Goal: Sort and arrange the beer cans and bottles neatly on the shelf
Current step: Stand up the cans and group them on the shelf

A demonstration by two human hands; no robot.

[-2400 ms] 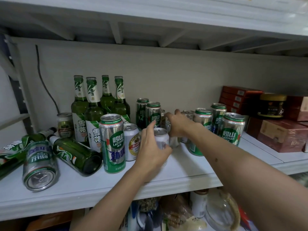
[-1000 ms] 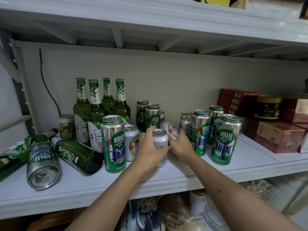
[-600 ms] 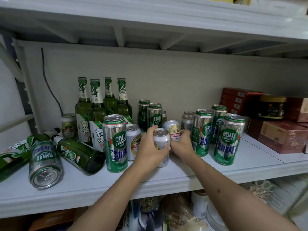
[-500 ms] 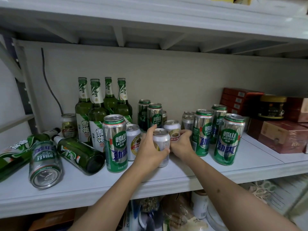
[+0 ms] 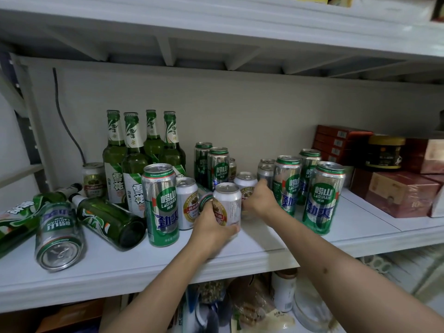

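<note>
Four upright green glass bottles (image 5: 134, 162) are counted far left, and at least two lying ones (image 5: 108, 219) near left. Six tall green-and-silver cans (image 5: 163, 205) stand upright; a seventh (image 5: 60, 234) lies left. Five short white cans (image 5: 228, 205) are seen, with three short silver ones (image 5: 265, 174) partly hidden.

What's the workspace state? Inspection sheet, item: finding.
Surface: white shelf, crowded at left and centre.
Job's things: four green bottles upright at the back; two bottles and one tall green can lying at left; tall green cans and short white cans upright.
Clutter: red boxes and a dark jar at right.
Grippers: left hand with its grip closed on a short white can; right hand on the white can behind.
Cables: black cable down the back wall.
Surroundings: shelf above, bags and jars below.
</note>
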